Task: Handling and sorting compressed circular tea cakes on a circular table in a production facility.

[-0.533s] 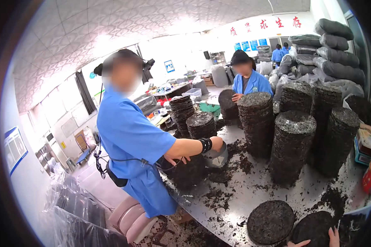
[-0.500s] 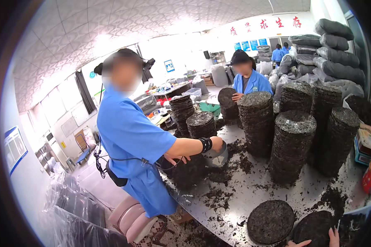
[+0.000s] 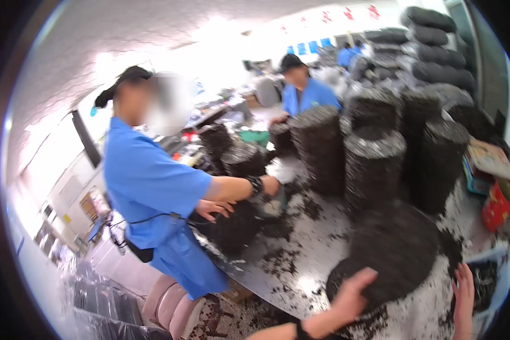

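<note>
A wide, dark round cake of what looks like dried seaweed [image 3: 399, 246] is raised and tilted over the near table, blurred by motion. My left hand [image 3: 351, 294] grips its near-left edge, thumb over the top face. To the right, my right hand [image 3: 463, 286] is held up with fingers stretched out, apart from the cake and with nothing visible in it. A second round cake [image 3: 335, 277] lies flat on the table, mostly covered by the raised one. Just beyond stands a tall stack of such cakes [image 3: 374, 170].
Dark crumbs litter the metal table [image 3: 300, 286]. More stacks [image 3: 317, 153] stand behind. On the right are a blue bin [image 3: 501, 283], a red container [image 3: 497, 204] and boxes [image 3: 490, 161]. A co-worker in blue [image 3: 153, 175] works at left; another [image 3: 309, 93] is across the table.
The cake between my hands has come up off the table, tilted, with my left hand on it. My right hand is now apart from it. The whole view has shifted.
</note>
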### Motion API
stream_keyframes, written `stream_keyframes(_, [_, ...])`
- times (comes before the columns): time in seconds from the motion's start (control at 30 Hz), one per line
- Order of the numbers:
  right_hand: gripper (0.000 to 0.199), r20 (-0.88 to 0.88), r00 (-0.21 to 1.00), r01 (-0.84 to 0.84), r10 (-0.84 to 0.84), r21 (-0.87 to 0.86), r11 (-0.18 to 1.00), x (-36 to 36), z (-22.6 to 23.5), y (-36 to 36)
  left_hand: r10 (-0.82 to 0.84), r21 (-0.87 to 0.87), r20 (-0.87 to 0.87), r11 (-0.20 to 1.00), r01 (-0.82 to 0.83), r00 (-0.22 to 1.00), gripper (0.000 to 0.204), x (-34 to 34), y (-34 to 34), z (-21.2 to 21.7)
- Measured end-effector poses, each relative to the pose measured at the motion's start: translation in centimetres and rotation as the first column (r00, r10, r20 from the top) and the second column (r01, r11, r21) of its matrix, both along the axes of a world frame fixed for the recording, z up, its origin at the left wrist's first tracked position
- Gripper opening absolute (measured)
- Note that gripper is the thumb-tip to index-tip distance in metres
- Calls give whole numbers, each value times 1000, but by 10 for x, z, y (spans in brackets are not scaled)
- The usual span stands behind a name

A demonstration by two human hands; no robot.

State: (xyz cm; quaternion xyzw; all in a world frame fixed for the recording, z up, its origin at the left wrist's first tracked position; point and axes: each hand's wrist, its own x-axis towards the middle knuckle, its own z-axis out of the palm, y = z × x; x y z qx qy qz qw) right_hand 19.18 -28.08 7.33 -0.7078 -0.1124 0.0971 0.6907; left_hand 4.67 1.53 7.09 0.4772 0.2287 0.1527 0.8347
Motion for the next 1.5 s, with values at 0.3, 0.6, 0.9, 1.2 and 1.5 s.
stream_keyframes(0.3, [39,147,876,-337,460,-497,800,-29,-2,75,497,-419,-77,770,-480,864,65,-89,182,-54])
stream_keyframes(0.6, [64,444,432,-200,785,-801,564,-83,-28,154,560,-328,-152,749,-576,814,80,-95,168,-86])
stream_keyframes(0.9, [58,398,412,-276,820,-803,528,-76,-54,173,251,575,-152,809,-121,956,63,-120,76,-78])
stream_keyframes(1.2, [35,164,978,139,-129,-52,989,-59,-27,143,-13,912,-383,153,381,924,55,-86,54,-78])
stream_keyframes(1.5, [50,-355,850,492,-390,266,829,-29,-67,63,20,921,-382,88,379,924,70,-73,57,-72])
